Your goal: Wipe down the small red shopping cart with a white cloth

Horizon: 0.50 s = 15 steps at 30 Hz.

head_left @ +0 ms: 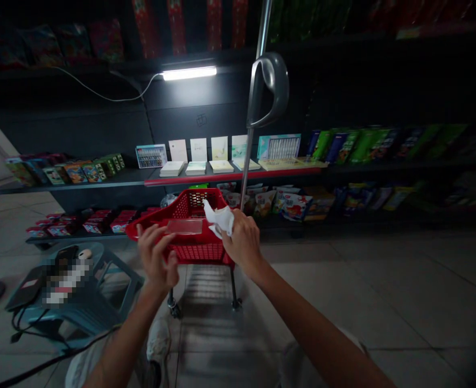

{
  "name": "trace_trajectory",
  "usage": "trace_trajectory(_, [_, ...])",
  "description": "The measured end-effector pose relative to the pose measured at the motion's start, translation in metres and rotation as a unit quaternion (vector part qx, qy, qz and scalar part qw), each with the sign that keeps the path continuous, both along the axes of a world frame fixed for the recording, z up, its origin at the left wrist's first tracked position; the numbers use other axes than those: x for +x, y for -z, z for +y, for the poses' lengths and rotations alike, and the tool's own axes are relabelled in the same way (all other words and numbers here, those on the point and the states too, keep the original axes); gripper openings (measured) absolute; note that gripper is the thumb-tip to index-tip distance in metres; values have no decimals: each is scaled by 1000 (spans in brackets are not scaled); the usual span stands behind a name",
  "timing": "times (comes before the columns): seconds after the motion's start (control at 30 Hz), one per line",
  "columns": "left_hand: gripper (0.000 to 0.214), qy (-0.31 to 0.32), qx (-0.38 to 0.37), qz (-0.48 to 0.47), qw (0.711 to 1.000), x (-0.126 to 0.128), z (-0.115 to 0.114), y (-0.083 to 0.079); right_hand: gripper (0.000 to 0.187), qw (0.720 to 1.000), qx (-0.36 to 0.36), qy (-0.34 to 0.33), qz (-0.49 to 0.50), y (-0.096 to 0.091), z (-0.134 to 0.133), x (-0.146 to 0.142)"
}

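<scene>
A small red shopping cart (pixel 197 251) stands in front of me, with a clear panel (pixel 184 226) on its near top edge. My right hand (pixel 244 240) is closed around a crumpled white tissue (pixel 221 220) over the cart's right near corner. My left hand (pixel 157 256) is held in front of the cart's left near side, fingers apart and holding nothing; whether it touches the cart I cannot tell. A metal pole (pixel 246 167) with a grey loop handle (pixel 279 89) rises behind my right hand; its lower end is hidden.
Dark shelves behind the cart hold books (pixel 196 168), boxed pen sets (pixel 151 156) and snack bags (pixel 294 205). A lit tube lamp (pixel 189 73) hangs there on a white cord. At left, a blue-grey plastic stool (pixel 119 269) bears a dark device with cables. My shoe (pixel 158 339) is below.
</scene>
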State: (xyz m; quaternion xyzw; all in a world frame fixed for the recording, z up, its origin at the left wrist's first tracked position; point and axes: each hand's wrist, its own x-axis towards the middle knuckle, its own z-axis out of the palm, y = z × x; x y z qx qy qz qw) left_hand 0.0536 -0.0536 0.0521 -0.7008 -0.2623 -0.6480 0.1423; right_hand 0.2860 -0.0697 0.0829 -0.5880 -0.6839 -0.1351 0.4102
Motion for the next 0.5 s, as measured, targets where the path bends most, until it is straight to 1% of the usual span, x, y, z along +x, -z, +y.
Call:
trace_trajectory(0.03, [43,9,-21,52,998,12,-6,-2,28,1000,3,-19,15,1,-3,-6])
trace_trajectory(0.1, [53,12,-81,116,990,31,-11,-2,26,993,8,-79,84,6,-7,-17])
trace_trajectory(0.13, [58,7,-107,133,985,37,-11,-3,27,984,7,-113,138,10,-9,-21])
trace_trajectory(0.17, [62,-1,-125,134,983,41,-10,-3,28,969,5,-141,204,15,-10,-23])
trace_trajectory(0.2, [66,-11,-135,125,983,43,-10,-5,30,948,7,-156,277,20,-10,-24])
trace_trajectory(0.23, [70,-19,-137,110,984,44,-9,-7,33,923,14,-157,352,24,-9,-23])
trace_trajectory(0.3, [74,-26,-130,83,988,43,-11,-12,38,865,60,-123,483,27,-2,-14])
trace_trajectory(0.37, [76,-23,-126,89,988,43,-15,-18,44,812,129,-78,564,21,9,1])
trace_trajectory(0.4, [74,-22,-129,100,986,44,-17,-20,46,797,153,-64,581,13,17,11])
trace_trajectory(0.43, [70,-21,-135,113,984,46,-18,-22,47,795,166,-59,580,4,25,19])
trace_trajectory(0.47, [63,-24,-142,122,982,49,-18,-23,48,808,166,-62,562,-8,33,27])
trace_trajectory(0.5, [52,-29,-148,127,980,52,-18,-24,48,833,154,-74,526,-21,42,32])
